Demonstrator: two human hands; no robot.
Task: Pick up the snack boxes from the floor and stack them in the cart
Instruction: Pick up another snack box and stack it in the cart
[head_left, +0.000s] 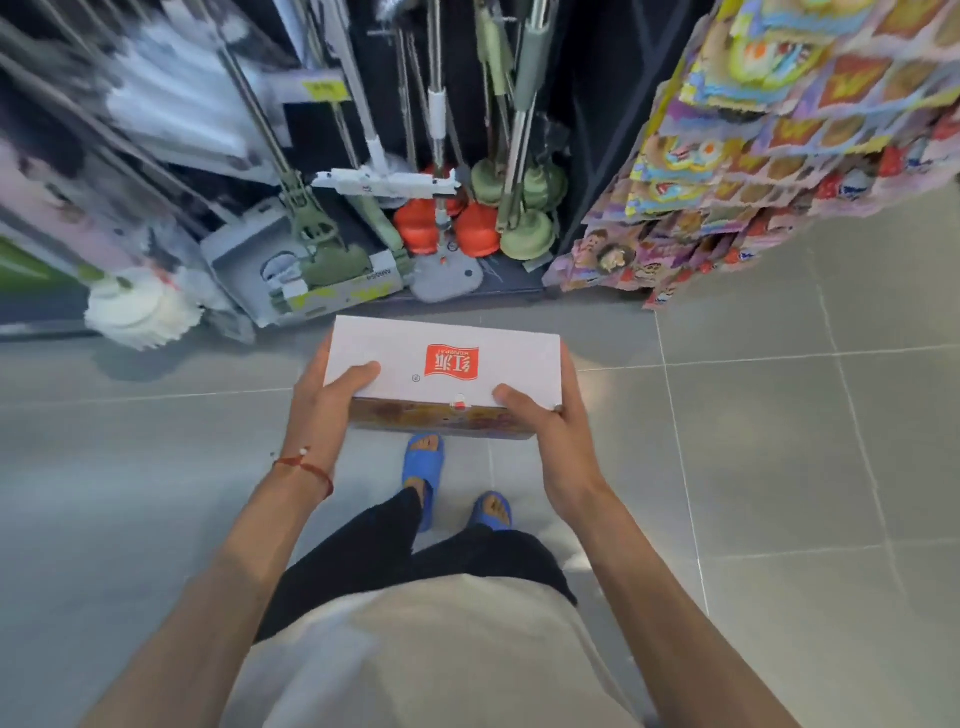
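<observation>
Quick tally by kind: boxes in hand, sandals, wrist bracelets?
White cardboard snack box, gripped by left hand and right hand: 1
Blue rubber sandals: 2
Red string bracelet: 1
Total: 4

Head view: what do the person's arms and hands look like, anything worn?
The left forearm and right forearm are bare, no sleeves showing. The left hand and right hand are ungloved, without visible rings. A thin red string bracelet with a small white bead circles the left wrist; the right wrist wears nothing.

Mops (140, 312) and plungers (475, 231) stand beside what looks like a snack rack (779, 156).
</observation>
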